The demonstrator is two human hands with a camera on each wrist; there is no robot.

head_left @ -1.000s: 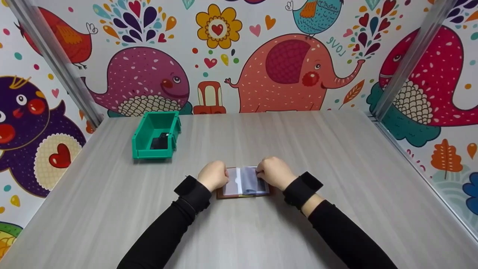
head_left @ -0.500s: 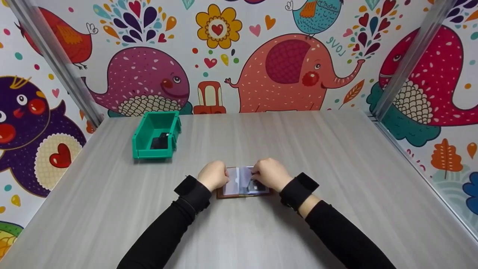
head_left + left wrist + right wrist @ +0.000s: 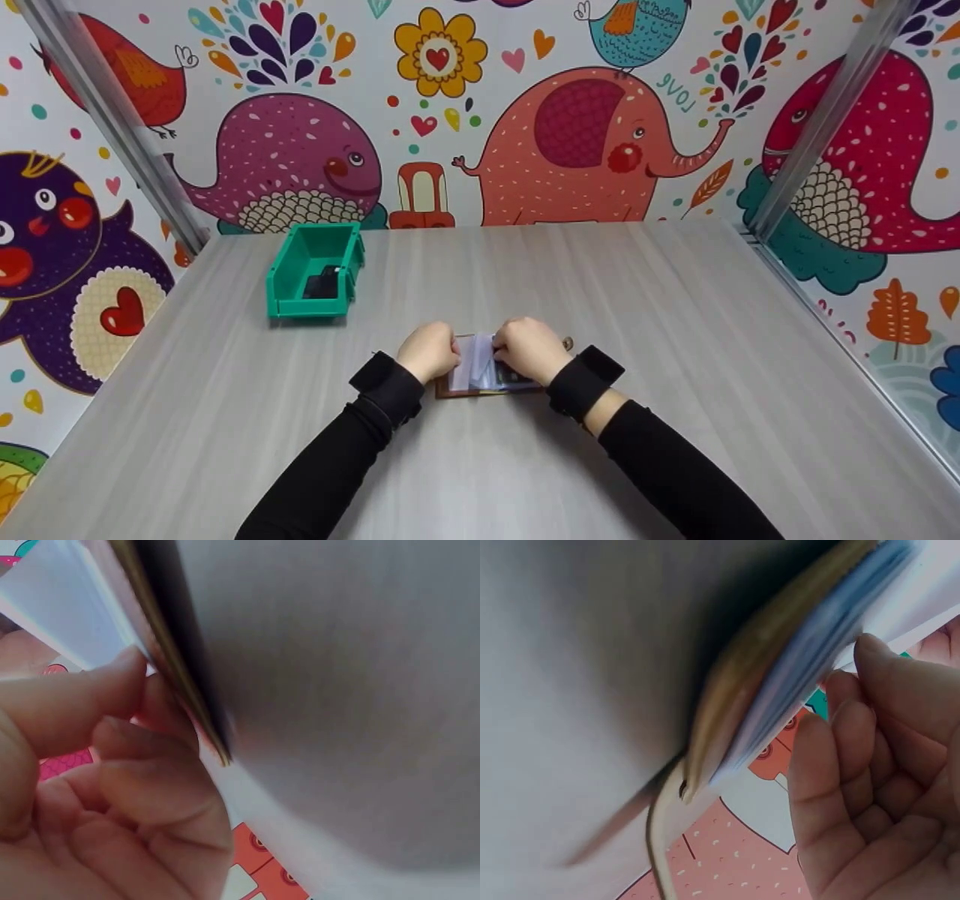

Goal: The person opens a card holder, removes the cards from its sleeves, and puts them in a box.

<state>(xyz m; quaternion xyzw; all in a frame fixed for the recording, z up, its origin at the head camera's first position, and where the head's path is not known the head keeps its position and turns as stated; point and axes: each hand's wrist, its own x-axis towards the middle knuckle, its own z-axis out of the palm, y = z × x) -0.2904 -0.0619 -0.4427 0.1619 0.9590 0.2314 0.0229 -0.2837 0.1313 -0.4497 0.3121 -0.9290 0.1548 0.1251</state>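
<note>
Both my hands on a small open card holder

The card holder (image 3: 462,369) lies open on the desk (image 3: 480,465) in front of me, brown outside, with clear sleeves inside. My left hand (image 3: 430,352) pinches its left side between thumb and forefinger, the other fingers (image 3: 165,791) curled in toward the palm. My right hand (image 3: 532,351) pinches a clear leaf (image 3: 481,370) by its edge, lifted and slanting over the middle of the spread. Under my knuckles, on the right-hand side, I can see part of a dark insert (image 3: 511,377); any print on it is too small for me to read. A pale strap (image 3: 657,832) sticks out from the holder's right end.

The one word I can read is "LOVE" (image 3: 675,93), printed back to front on the wall (image 3: 517,22), beside the coral elephant (image 3: 570,180). Farther off to my left stands a green bin (image 3: 307,308) with a black item (image 3: 321,283) inside; I can't make out a label on either. Black bands (image 3: 390,390) wrap both my wrists.
</note>
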